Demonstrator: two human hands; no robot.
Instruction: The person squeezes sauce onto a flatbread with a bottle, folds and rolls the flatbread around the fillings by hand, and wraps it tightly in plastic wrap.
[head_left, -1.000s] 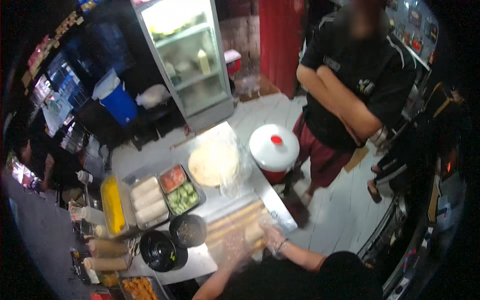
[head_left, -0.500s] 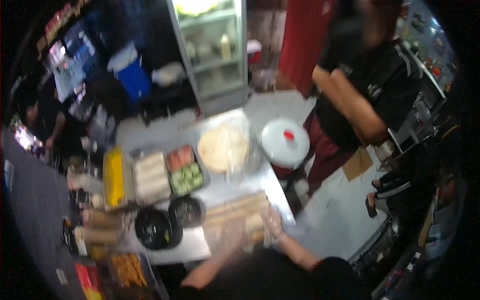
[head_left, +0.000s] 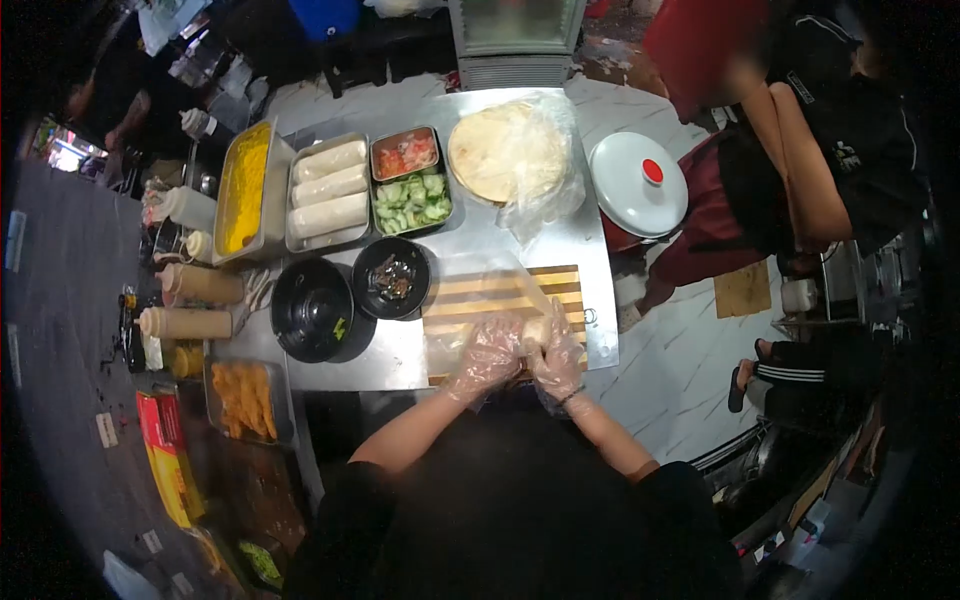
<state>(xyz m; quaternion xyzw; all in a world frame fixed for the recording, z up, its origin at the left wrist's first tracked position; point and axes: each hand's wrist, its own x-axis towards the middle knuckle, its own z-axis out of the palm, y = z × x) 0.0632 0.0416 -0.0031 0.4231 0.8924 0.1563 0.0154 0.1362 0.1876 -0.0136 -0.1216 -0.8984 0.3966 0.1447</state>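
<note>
My left hand [head_left: 492, 350] and my right hand [head_left: 556, 355], both in clear plastic gloves, close around a pale rolled flatbread wrap [head_left: 537, 331] above the near edge of the striped wooden cutting board [head_left: 555, 290]. Most of the wrap is hidden by my fingers. A clear plastic sheet [head_left: 490, 272] lies over the board just beyond my hands. Left of the board stand two black bowls, one with dark bits and utensils [head_left: 391, 278], the other nearly bare with a green scrap [head_left: 312, 310]. Farther back, round flatbreads [head_left: 500, 155] sit partly under a plastic bag [head_left: 550, 195].
Metal trays hold white rolls [head_left: 330, 190], cucumber [head_left: 412, 200], chopped tomato [head_left: 405, 155] and yellow food [head_left: 245, 190]. Sauce bottles [head_left: 185, 322] and fried pieces [head_left: 243, 400] are at left. A lidded pot [head_left: 638, 185] stands beside the table, near a person with crossed arms [head_left: 800, 170].
My view has tilted downward, so the table appears higher and sharper. My hands have come closer together, now gripping the wrap above the board.
</note>
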